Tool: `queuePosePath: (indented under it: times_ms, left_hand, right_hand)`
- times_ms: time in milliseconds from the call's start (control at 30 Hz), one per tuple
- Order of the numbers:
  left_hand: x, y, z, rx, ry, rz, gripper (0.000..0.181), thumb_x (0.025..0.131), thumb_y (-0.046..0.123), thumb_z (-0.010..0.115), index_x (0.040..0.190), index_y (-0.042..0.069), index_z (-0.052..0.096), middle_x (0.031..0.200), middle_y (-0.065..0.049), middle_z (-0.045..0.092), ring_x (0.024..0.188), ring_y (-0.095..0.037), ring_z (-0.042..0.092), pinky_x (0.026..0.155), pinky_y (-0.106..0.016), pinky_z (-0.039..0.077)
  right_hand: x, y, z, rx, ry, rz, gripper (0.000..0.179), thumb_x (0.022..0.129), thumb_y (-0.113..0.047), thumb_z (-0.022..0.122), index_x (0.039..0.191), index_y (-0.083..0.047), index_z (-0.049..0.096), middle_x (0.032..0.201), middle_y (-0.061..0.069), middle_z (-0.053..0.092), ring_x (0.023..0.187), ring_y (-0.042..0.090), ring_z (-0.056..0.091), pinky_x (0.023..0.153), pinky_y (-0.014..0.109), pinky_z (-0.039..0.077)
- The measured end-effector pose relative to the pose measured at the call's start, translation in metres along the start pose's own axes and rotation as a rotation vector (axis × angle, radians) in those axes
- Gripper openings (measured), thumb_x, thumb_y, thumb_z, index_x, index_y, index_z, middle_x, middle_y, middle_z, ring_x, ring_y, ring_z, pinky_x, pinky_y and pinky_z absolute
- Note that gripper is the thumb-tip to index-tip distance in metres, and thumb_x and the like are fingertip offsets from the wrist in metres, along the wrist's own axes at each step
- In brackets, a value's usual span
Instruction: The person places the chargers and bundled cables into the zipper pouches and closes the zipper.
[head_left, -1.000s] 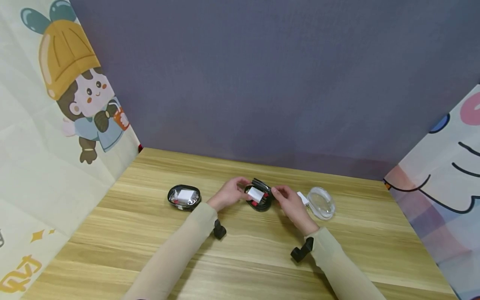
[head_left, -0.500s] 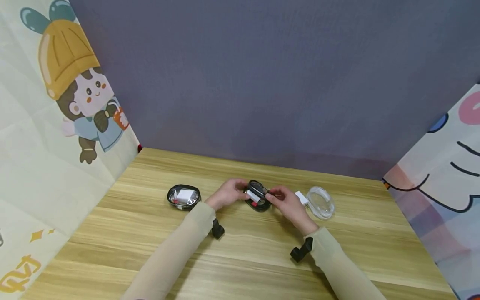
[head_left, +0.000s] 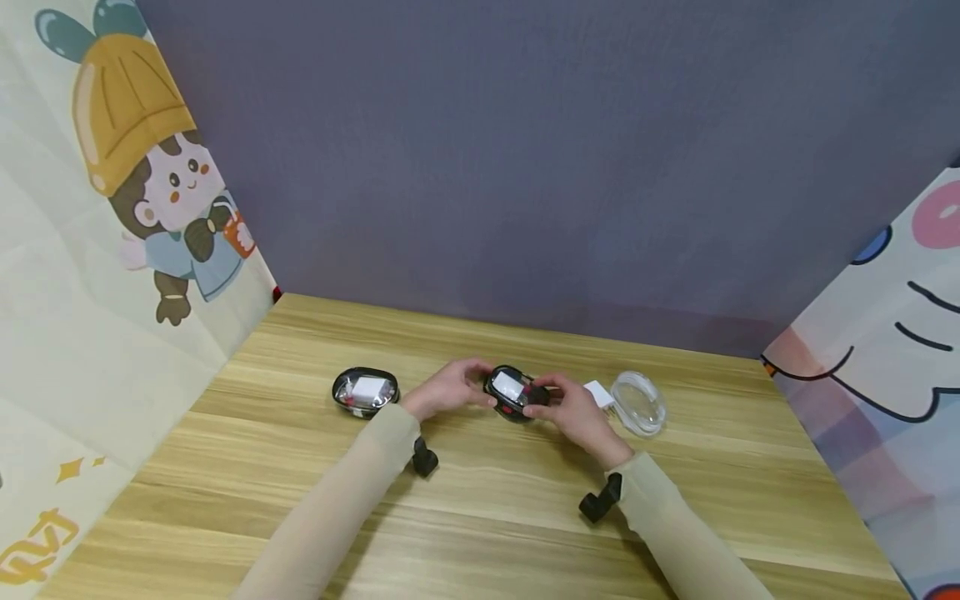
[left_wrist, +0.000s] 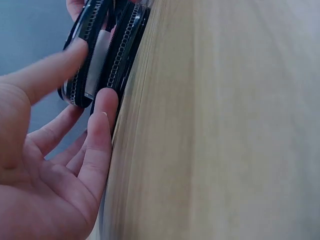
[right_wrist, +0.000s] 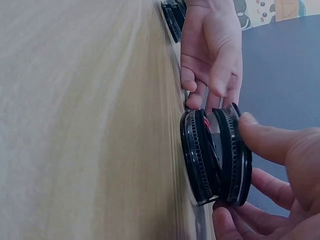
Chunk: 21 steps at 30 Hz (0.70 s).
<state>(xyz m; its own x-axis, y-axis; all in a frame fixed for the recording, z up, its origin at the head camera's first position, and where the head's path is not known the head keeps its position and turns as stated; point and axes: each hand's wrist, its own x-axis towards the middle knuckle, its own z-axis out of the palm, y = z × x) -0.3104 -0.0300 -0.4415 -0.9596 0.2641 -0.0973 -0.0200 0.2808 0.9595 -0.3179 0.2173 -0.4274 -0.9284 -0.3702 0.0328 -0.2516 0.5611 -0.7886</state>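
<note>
A small oval zip case with black edging and a clear lid lies between my hands in the head view. White and red contents show through it. Its lid is folded over the base, and the wrist views show a gap between the two rows of zip teeth. My left hand holds the case's left end, thumb by the lid and a finger at the base. At the opposite end my right hand grips it, the thumb on the lid and the other fingers underneath.
Another black-edged clear zip case with a white block inside sits on the wooden table to the left. Right of my right hand lie a white charger block and a coiled white cable. A grey partition rises behind the table.
The lid has swung from standing raised at the back right down over the base. My right hand has shifted slightly left with it, while the left hand stays at the case's left end.
</note>
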Motion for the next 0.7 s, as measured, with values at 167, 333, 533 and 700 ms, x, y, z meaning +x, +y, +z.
queuePosePath:
  times_ms: [167, 333, 533, 700]
  left_hand:
    - [-0.0004, -0.0004, 0.0000, -0.026, 0.006, -0.012, 0.040, 0.094, 0.020, 0.069, 0.128, 0.001, 0.059, 0.108, -0.010, 0.065, 0.085, -0.022, 0.065, 0.075, -0.032, 0.056]
    - [0.0009, -0.0019, 0.0011, -0.020, 0.024, -0.026, 0.030, 0.096, 0.017, 0.065, 0.121, 0.000, 0.061, 0.104, -0.011, 0.065, 0.082, -0.021, 0.066, 0.071, -0.028, 0.055]
    - [-0.0010, 0.0003, 0.0011, -0.037, 0.028, -0.016, 0.038, 0.093, 0.006, 0.063, 0.129, -0.001, 0.054, 0.115, -0.015, 0.061, 0.082, -0.024, 0.066, 0.070, -0.031, 0.056]
    - [-0.0057, 0.0038, 0.0007, -0.023, 0.023, -0.022, 0.042, 0.092, 0.003, 0.061, 0.133, 0.002, 0.053, 0.114, -0.015, 0.062, 0.082, -0.025, 0.066, 0.069, -0.030, 0.055]
  right_hand:
    - [0.0007, 0.0021, 0.0013, -0.027, -0.010, -0.037, 0.047, 0.074, -0.020, 0.089, 0.116, -0.012, 0.068, 0.124, 0.014, 0.064, 0.104, 0.030, 0.066, 0.087, 0.044, 0.054]
    - [0.0004, 0.0019, 0.0022, -0.033, -0.016, -0.044, 0.050, 0.073, -0.020, 0.089, 0.118, -0.014, 0.067, 0.126, 0.014, 0.063, 0.105, 0.030, 0.066, 0.086, 0.044, 0.055]
    - [-0.0006, -0.0013, 0.0044, 0.009, -0.031, -0.044, 0.064, 0.074, -0.018, 0.089, 0.131, -0.006, 0.061, 0.125, 0.017, 0.064, 0.105, 0.031, 0.066, 0.089, 0.042, 0.056]
    - [-0.0013, -0.0008, 0.0053, 0.026, -0.053, -0.063, 0.066, 0.076, -0.016, 0.087, 0.134, -0.004, 0.058, 0.128, 0.018, 0.062, 0.107, 0.031, 0.066, 0.091, 0.042, 0.055]
